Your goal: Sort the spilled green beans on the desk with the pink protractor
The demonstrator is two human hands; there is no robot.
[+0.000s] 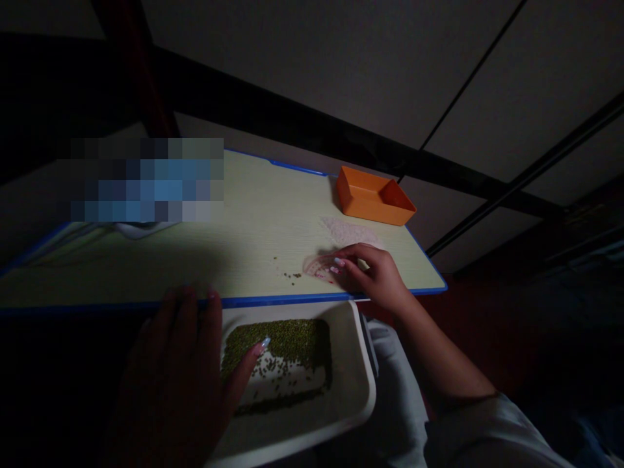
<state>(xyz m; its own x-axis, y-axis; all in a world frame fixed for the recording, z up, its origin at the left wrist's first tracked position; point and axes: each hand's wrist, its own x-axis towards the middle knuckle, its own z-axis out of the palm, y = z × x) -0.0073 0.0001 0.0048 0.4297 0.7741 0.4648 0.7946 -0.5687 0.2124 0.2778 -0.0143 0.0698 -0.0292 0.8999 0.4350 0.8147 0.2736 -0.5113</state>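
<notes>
My left hand [180, 370] is spread open over the left side of a white plastic tub [365, 383], its fingertips at the table's blue edge. Its thumb sticks out above the small green beans, which look like mung beans [292, 335], in the tub. My right hand [373, 270] rests on the tabletop, fingers curled and thumb and fingertips close together. Whatever is between them, if anything, is too small to make out. By these fingertips lies a pinkish fan-shaped patch [316, 265]. A few loose brownish beans [293, 276] lie to its left.
An orange open box [375, 208] stands at the far right of the pale table [263, 214]. Before it is a pale pinkish patch [348, 231]. A blurred-out area covers the table's left, with a whitish object [146, 229] and cables below it. Cabinet panels rise behind.
</notes>
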